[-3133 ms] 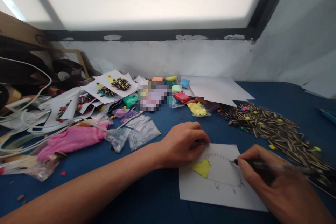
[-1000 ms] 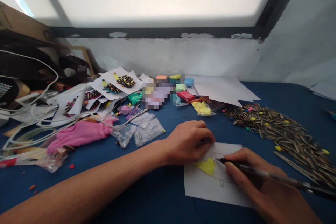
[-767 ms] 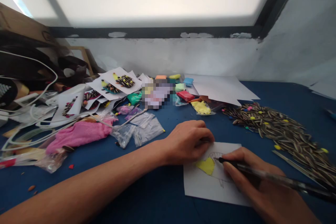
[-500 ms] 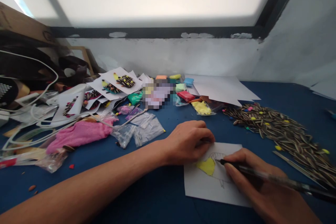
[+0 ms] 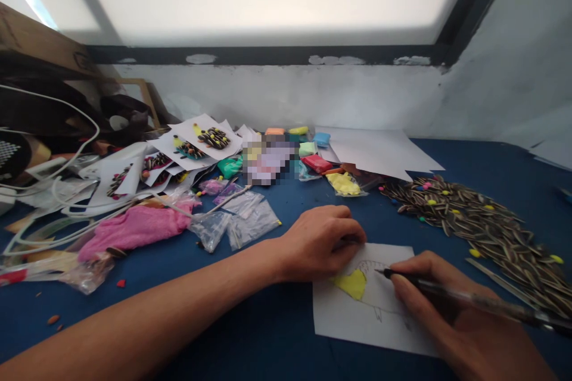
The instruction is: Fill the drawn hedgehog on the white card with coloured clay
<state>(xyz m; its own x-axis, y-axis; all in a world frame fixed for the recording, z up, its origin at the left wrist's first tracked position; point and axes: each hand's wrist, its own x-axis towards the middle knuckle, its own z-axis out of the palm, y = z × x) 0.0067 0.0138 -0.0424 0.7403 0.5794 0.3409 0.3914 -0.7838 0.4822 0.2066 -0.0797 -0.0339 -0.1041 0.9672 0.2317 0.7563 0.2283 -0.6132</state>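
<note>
A small white sheet of paper (image 5: 330, 321) lies on the blue table in front of me, with a pencil-like outline of a bird or similar animal and a flat yellow patch (image 5: 353, 284) at its left end. My left hand (image 5: 324, 244) is closed, its curled fingers holding down the upper left corner of the paper; the fingertips are hidden. In my right hand (image 5: 440, 303) is a dark pen (image 5: 482, 302), pinched near its tip. The pen tip points at the inside of the outline, by a row of short strokes; whether it touches the paper I cannot tell.
Striped sunflower seeds (image 5: 482, 226) are heaped at the right with coloured bits among them. Bagged coloured clay (image 5: 344, 183) and white sheets (image 5: 370, 149) lie behind. Seed-covered cards (image 5: 183, 158), a pink bag (image 5: 138, 226) and white cables (image 5: 67, 208) crowd the left.
My right hand and the pen have shifted slightly right along the drawing. A few more short strokes show inside the outline. The left hand stays in place.
</note>
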